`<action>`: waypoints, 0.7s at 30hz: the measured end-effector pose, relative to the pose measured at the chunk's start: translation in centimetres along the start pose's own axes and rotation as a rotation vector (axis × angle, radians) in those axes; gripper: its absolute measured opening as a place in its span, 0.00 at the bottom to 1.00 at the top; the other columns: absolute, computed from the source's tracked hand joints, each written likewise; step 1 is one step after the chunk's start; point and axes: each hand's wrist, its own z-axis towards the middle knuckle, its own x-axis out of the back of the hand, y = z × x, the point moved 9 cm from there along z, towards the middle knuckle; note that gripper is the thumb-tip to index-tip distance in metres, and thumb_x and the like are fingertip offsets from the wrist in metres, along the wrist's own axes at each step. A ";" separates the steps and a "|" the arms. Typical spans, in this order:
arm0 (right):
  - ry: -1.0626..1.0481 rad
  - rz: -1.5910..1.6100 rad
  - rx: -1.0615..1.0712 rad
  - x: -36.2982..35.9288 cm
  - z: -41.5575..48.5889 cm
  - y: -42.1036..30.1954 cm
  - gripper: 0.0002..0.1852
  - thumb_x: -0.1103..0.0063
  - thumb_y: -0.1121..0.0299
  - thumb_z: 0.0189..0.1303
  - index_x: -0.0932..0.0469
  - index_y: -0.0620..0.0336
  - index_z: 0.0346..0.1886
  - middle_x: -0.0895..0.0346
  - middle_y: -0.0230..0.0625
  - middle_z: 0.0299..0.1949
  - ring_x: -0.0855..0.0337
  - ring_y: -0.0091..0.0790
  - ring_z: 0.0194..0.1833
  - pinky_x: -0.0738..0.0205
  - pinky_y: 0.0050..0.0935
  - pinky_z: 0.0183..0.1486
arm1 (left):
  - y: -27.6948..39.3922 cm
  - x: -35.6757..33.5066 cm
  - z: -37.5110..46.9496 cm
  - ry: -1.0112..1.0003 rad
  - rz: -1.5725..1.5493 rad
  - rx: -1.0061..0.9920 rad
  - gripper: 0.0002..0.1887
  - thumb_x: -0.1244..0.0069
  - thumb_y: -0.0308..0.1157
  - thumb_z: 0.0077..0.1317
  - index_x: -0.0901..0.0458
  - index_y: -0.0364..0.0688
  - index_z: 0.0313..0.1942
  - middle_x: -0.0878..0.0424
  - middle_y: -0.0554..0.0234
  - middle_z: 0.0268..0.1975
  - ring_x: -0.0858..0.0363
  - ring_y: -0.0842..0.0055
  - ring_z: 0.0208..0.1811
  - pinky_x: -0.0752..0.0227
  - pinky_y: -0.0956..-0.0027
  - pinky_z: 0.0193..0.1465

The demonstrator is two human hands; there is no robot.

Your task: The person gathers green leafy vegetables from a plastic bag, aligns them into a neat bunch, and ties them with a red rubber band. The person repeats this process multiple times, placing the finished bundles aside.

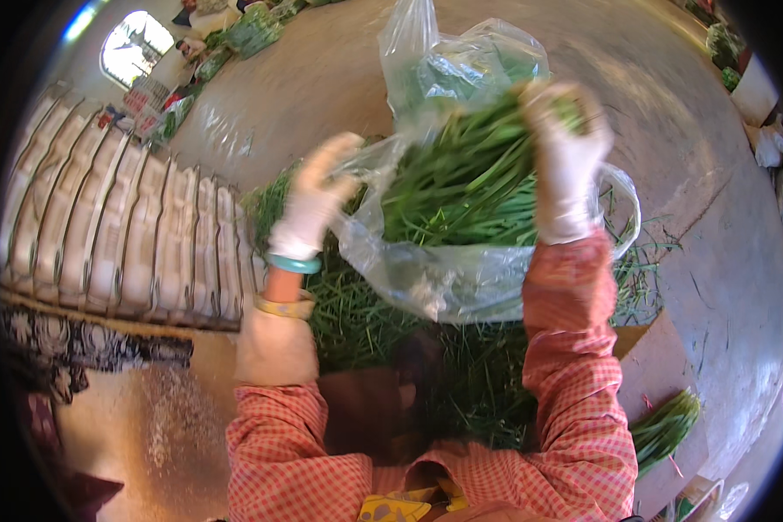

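A clear plastic bag (470,280) lies spread before me, its mouth stretched wide, with long green leafy stalks (457,225) packed inside. My left hand (316,196), in a thin white glove, grips the bag's left edge between thumb and fingers. My right hand (568,150), gloved too and blurred by motion, is closed around one end of a bunch of green stalks (470,153) at the bag's far right side. The bunch slants over the stalks in the bag. Part of the bag's right rim is hidden behind my right wrist.
Beyond the bag stands another filled clear plastic bag (463,72). Loose green stalks (365,313) cover the area below and around my hands. A slatted bamboo-like seat or rack (117,222) is at left. A tied green bundle (665,424) lies on cardboard (659,372) at right.
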 end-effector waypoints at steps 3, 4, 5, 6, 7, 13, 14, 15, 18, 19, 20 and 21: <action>0.084 -0.068 0.380 -1.8 -0.7 -15.1 0.06 0.34 0.77 0.54 0.19 0.58 0.35 0.17 0.39 0.33 0.15 0.32 0.36 0.18 0.28 0.44 | 4.6 10.8 -4.8 0.331 -0.098 -0.082 0.20 0.60 0.30 0.70 0.30 0.37 0.61 0.25 0.55 0.60 0.27 0.67 0.62 0.40 0.63 0.69; 0.060 -0.007 0.444 -2.9 -2.0 -19.6 0.06 0.34 0.78 0.55 0.18 0.58 0.36 0.16 0.39 0.34 0.15 0.32 0.34 0.18 0.26 0.41 | 7.9 11.5 -6.1 0.347 -0.335 -0.238 0.24 0.52 0.38 0.68 0.29 0.36 0.61 0.25 0.54 0.60 0.28 0.68 0.63 0.41 0.62 0.69; 0.035 0.082 0.488 -4.1 -3.6 -22.3 0.07 0.35 0.78 0.55 0.18 0.59 0.38 0.16 0.40 0.34 0.15 0.32 0.33 0.18 0.25 0.38 | 11.1 12.4 -8.0 0.364 -0.319 -0.302 0.32 0.48 0.43 0.65 0.35 0.36 0.64 0.29 0.52 0.63 0.32 0.65 0.66 0.46 0.59 0.70; -0.095 -0.165 0.555 -5.5 -4.0 -22.8 0.07 0.35 0.77 0.55 0.18 0.59 0.38 0.16 0.37 0.34 0.15 0.28 0.31 0.18 0.22 0.35 | 14.1 12.4 -9.5 0.376 -0.322 -0.370 0.41 0.44 0.47 0.61 0.41 0.35 0.68 0.32 0.50 0.66 0.35 0.62 0.68 0.50 0.55 0.72; -0.218 -0.361 0.621 -7.1 -5.0 -21.5 0.08 0.34 0.77 0.56 0.18 0.60 0.39 0.16 0.35 0.34 0.16 0.25 0.30 0.19 0.19 0.32 | 16.8 12.1 -11.8 0.384 -0.218 -0.423 0.47 0.41 0.51 0.57 0.46 0.36 0.69 0.37 0.49 0.68 0.39 0.61 0.70 0.52 0.54 0.73; -0.838 -0.848 0.493 -17.1 -21.5 -20.2 0.13 0.33 0.76 0.43 0.20 0.54 0.36 0.21 0.33 0.27 0.19 0.32 0.29 0.21 0.31 0.35 | 20.6 -0.3 -21.3 0.132 0.119 -0.579 0.73 0.28 0.58 0.34 0.63 0.38 0.72 0.57 0.41 0.73 0.56 0.56 0.75 0.57 0.54 0.75; -0.846 -0.734 0.251 -17.8 -23.7 -20.0 0.14 0.35 0.77 0.42 0.19 0.57 0.37 0.20 0.36 0.29 0.17 0.33 0.31 0.21 0.30 0.38 | 18.5 -1.2 -23.8 0.114 0.198 -0.466 0.72 0.28 0.56 0.35 0.62 0.38 0.72 0.55 0.42 0.73 0.55 0.57 0.74 0.56 0.55 0.74; -0.886 -0.639 -0.034 -16.6 -25.1 -18.0 0.12 0.36 0.78 0.43 0.18 0.59 0.36 0.18 0.37 0.32 0.17 0.31 0.33 0.22 0.28 0.41 | 16.4 -3.6 -25.7 0.084 0.368 -0.386 0.69 0.27 0.53 0.37 0.60 0.38 0.71 0.52 0.46 0.72 0.50 0.58 0.73 0.53 0.56 0.74; -0.955 -0.491 -0.480 -15.0 -29.9 -14.2 0.08 0.35 0.76 0.47 0.18 0.60 0.33 0.17 0.33 0.32 0.18 0.25 0.36 0.24 0.26 0.45 | 8.2 -8.0 -32.7 -0.057 -0.805 0.144 0.55 0.28 0.43 0.42 0.44 0.38 0.66 0.34 0.60 0.62 0.34 0.69 0.63 0.40 0.64 0.67; -0.947 -0.457 -0.536 -15.2 -31.6 -13.2 0.06 0.35 0.76 0.48 0.17 0.60 0.32 0.17 0.32 0.31 0.19 0.23 0.37 0.24 0.26 0.45 | 6.1 -8.3 -34.5 -0.015 -0.855 0.219 0.49 0.29 0.41 0.43 0.40 0.38 0.64 0.30 0.65 0.58 0.30 0.73 0.60 0.36 0.67 0.64; -0.979 -0.502 -0.596 -15.3 -32.9 -12.3 0.19 0.31 0.74 0.48 0.19 0.58 0.47 0.17 0.33 0.38 0.21 0.25 0.43 0.27 0.26 0.51 | 5.1 -8.6 -35.6 0.023 -0.970 0.264 0.47 0.30 0.40 0.45 0.38 0.38 0.63 0.28 0.66 0.56 0.29 0.74 0.59 0.35 0.67 0.62; -0.992 -0.476 -0.557 -15.5 -33.6 -11.8 0.26 0.29 0.72 0.47 0.24 0.58 0.53 0.19 0.35 0.43 0.22 0.27 0.46 0.28 0.27 0.53 | 4.3 -9.0 -36.7 0.067 -1.080 0.311 0.44 0.31 0.39 0.47 0.37 0.37 0.62 0.27 0.67 0.55 0.28 0.75 0.57 0.33 0.68 0.60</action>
